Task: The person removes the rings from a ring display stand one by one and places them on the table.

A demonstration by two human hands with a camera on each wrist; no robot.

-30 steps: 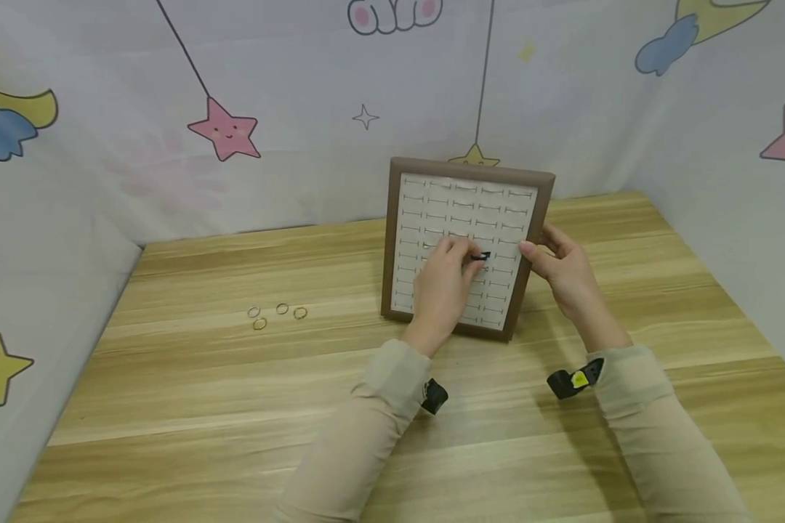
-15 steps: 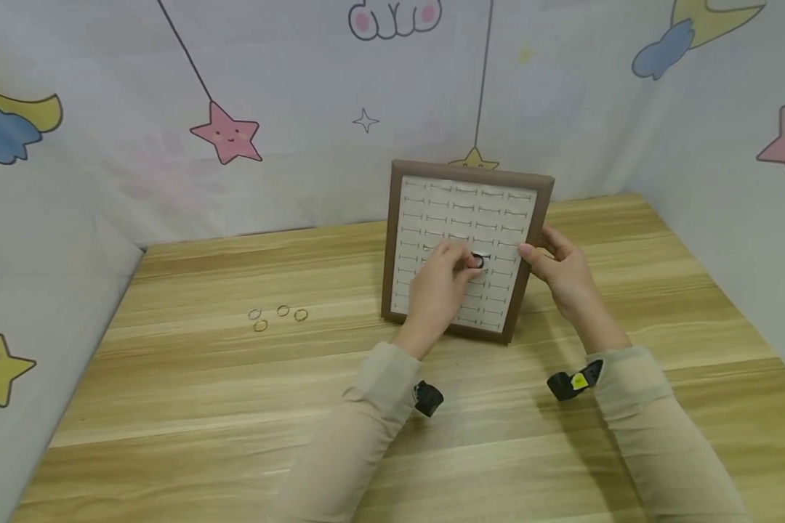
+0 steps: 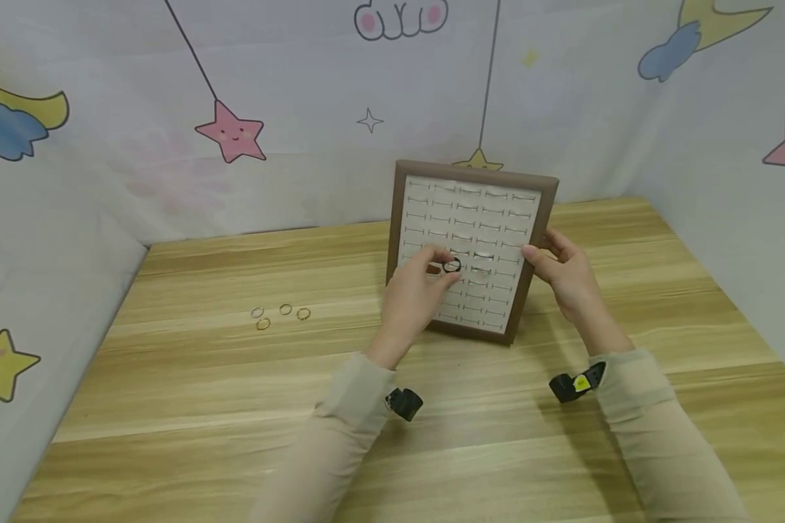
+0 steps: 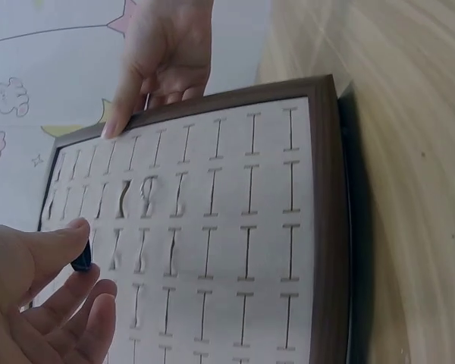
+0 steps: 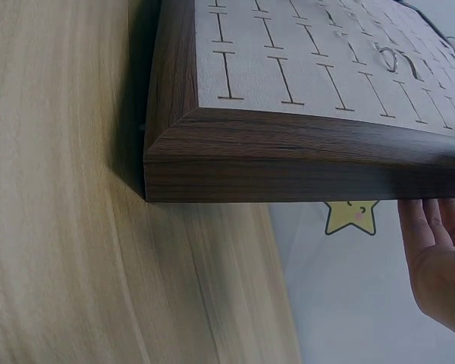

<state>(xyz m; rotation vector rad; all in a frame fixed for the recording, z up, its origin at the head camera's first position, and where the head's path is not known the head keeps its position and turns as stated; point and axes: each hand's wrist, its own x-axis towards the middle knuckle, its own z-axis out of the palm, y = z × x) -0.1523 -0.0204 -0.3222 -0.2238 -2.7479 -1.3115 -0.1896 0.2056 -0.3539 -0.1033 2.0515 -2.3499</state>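
My left hand [image 3: 411, 296] pinches a black ring [image 3: 452, 265] between thumb and forefinger, in front of a ring display board [image 3: 536, 218]. In the left wrist view, the ring [image 4: 82, 260] shows edge-on as a dark band at the fingertips. The board has a brown wood-look frame and a white panel with rows of slots, and leans back on the table. My right hand [image 3: 568, 274] grips its right edge, thumb in front and fingers behind. A thin silver ring [image 4: 147, 194] sits in one slot, beside a slot [image 4: 123, 199] that gapes wide.
Several thin rings, among them a gold ring [image 3: 263, 324] and a silver ring [image 3: 257, 312], lie in a loose group on the wooden table [image 3: 203, 407], left of the board. A pale curtain [image 3: 301, 80] with cartoon stars hangs behind and at both sides.
My left hand has drawn the black ring out of its slot and moved it left and away from the panel. My right hand has stayed on the board's edge.
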